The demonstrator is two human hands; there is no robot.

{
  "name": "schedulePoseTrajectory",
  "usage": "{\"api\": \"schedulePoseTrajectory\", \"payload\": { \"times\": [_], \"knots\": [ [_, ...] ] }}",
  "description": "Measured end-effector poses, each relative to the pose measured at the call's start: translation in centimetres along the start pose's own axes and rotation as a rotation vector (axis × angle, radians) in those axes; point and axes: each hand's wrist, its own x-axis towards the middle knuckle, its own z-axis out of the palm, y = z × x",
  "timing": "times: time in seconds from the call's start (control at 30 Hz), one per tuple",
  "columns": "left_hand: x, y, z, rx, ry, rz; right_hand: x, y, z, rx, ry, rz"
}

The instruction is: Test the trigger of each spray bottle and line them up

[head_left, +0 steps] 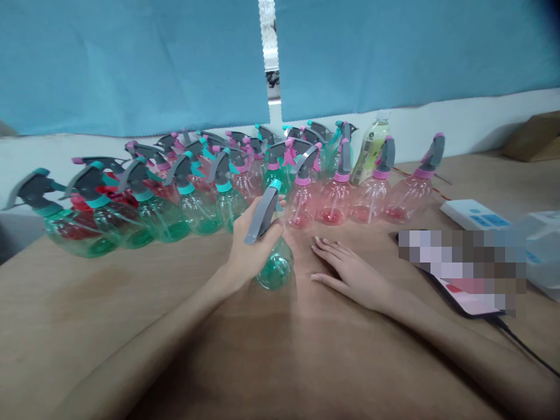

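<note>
My left hand (pixel 251 248) is wrapped round the neck of a green spray bottle (pixel 276 269) with a grey and turquoise trigger head. That bottle stands in front of the rows, near the middle of the table. Palm down on the wood, my right hand (pixel 343 268) rests with its fingers stretched out and holds nothing. Just beyond it stands a front row of pink spray bottles (pixel 336 204) with grey and pink heads. To the left is a front row of green spray bottles (pixel 164 221). More bottles behind are partly hidden by these.
A phone (pixel 464 291) with a blurred screen and a cable lies to the right on the wooden table (pixel 184 338). Behind it are a white power strip (pixel 475 214) and plugs. A labelled drink bottle (pixel 370 149) stands at the back, and a cardboard box (pixel 536 137) sits far right.
</note>
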Motion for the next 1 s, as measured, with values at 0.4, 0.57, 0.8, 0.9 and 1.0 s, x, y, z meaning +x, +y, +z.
{"api": "schedulePoseTrajectory", "payload": {
  "times": [0.4,0.57,0.8,0.9,1.0],
  "knots": [
    [0.25,0.35,-0.76,0.019,-0.094,0.005,-0.09,0.18,0.15,-0.005,-0.008,0.006],
    [0.18,0.07,-0.86,0.018,-0.083,0.042,-0.08,0.31,0.25,-0.013,-0.018,0.010],
    [0.21,-0.05,-0.86,0.004,-0.093,0.046,-0.12,0.53,0.46,-0.004,0.000,-0.010],
    [0.23,0.02,-0.87,-0.008,-0.084,0.049,-0.12,0.42,0.36,-0.005,0.002,-0.004],
    [0.17,0.13,-0.78,0.001,-0.088,0.020,-0.09,0.26,0.24,-0.013,-0.009,0.003]
  ]
}}
